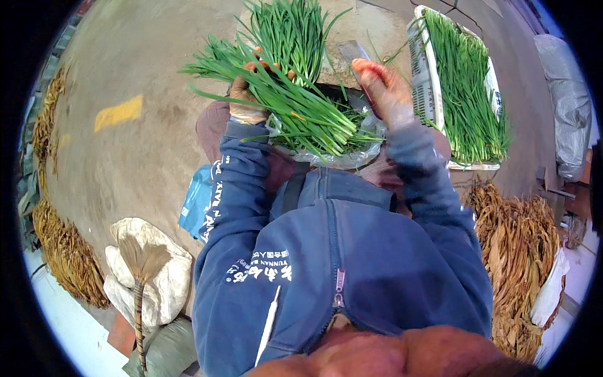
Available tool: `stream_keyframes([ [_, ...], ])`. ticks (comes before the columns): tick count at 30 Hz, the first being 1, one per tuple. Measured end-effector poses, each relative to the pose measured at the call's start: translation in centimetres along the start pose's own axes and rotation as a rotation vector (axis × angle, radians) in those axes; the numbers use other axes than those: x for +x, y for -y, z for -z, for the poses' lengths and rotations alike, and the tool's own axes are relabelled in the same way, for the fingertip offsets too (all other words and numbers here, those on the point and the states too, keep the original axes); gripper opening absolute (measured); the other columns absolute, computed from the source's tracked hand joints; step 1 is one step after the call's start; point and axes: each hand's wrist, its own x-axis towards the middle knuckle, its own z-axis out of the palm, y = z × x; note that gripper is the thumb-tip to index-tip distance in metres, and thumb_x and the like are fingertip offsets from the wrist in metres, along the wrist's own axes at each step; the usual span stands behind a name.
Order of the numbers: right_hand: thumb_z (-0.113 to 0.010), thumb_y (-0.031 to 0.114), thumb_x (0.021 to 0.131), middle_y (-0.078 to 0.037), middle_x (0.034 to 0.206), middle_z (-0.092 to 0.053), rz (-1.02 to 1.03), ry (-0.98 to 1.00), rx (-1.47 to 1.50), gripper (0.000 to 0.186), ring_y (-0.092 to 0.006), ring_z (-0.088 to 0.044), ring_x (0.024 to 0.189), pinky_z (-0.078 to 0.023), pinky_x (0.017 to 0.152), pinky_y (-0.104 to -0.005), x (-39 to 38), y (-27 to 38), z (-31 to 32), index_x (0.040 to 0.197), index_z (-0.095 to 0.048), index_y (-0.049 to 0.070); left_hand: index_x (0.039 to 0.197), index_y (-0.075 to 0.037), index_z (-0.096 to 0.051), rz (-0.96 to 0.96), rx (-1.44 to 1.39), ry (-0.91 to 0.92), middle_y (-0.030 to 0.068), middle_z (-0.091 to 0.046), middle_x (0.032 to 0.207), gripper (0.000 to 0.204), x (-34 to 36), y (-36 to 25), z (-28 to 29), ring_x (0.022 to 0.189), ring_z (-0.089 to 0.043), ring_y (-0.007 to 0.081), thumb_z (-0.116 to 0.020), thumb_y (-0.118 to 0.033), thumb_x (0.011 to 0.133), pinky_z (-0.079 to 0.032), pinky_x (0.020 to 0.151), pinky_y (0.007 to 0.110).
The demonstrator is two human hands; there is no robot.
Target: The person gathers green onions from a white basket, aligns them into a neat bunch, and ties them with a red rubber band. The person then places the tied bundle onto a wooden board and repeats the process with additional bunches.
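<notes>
My left hand (250, 94) is closed round a bunch of long green leafy stems (314, 113) with pale bases, which lies slanting over a plastic-lined container (359, 157) of loose green scraps. My right hand (384, 91), slightly blurred, is raised at the container's right, fingers curled on something I cannot make out. A grey flat piece (350, 51), perhaps a blade, shows just beyond those fingertips. Another pile of upright greens (286, 38) stands behind the bunch.
A white crate (428, 25) packed with greens is at right. Dried brown leaves (509, 245) lie at both sides. A broom (138, 270) rests on a white sack (169, 251) at lower left, near a blue bag (195, 198). A grey wrapped bundle (562, 107) stands far right.
</notes>
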Motion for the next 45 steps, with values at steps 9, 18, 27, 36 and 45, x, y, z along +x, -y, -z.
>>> stream_keyframes([
  [9,-0.073,0.028,0.075,-0.006,0.113,-0.063,0.669,0.125,-0.904,0.023,-0.0270,-0.049,0.117,-0.033,0.103,-0.0451,-3.1,3.7,-5.7,0.093,-0.069,0.013,0.106,-0.011,-0.061,-0.143,0.045,-0.331,0.0086,-0.063,0.086,0.023,-1.4,1.3,-3.3,0.084,-0.061,0.0257,-0.058,-0.018,0.085,-0.045,0.092,0.056],
  [18,-0.066,0.022,0.084,-0.012,0.090,-0.067,0.155,-0.026,0.841,0.021,-0.0273,-0.061,0.092,-0.044,0.093,-0.0435,-3.5,3.4,-2.5,0.092,-0.065,0.003,0.088,-0.010,-0.061,-0.207,-0.166,-0.405,0.0088,-0.063,0.086,0.011,-1.3,-1.7,0.8,0.084,-0.060,0.0275,-0.060,-0.016,0.078,-0.046,0.088,0.053],
  [27,-0.064,0.037,0.081,-0.008,0.121,-0.058,0.306,-0.021,-0.836,0.042,-0.0297,-0.051,0.114,-0.035,0.102,-0.0422,-4.0,-0.8,2.6,0.116,-0.061,0.015,0.103,-0.009,-0.062,-0.340,-0.236,-0.564,0.0087,-0.063,0.097,0.025,-1.3,-3.9,2.6,0.094,-0.058,0.0291,-0.053,-0.016,0.080,-0.042,0.092,0.058],
  [36,-0.068,0.031,0.078,0.001,0.124,-0.057,0.788,0.196,-1.099,0.034,-0.0215,-0.044,0.123,-0.029,0.106,-0.0421,-1.7,2.7,-7.8,0.109,-0.063,0.019,0.105,-0.011,-0.062,-0.277,-0.092,-0.682,0.0044,-0.063,0.096,0.027,-1.1,-1.1,-1.1,0.091,-0.059,0.0229,-0.054,-0.014,0.080,-0.045,0.092,0.050],
  [45,-0.057,0.021,0.089,-0.009,0.094,-0.070,0.495,0.595,0.118,0.019,-0.0222,-0.065,0.092,-0.040,0.095,-0.0388,-4.6,7.3,-4.0,0.095,-0.069,0.007,0.105,-0.012,-0.060,-0.445,-0.011,-0.719,0.0062,-0.063,0.101,0.026,-0.4,-1.5,2.6,0.094,-0.058,0.0266,-0.053,-0.017,0.081,-0.045,0.090,0.048],
])
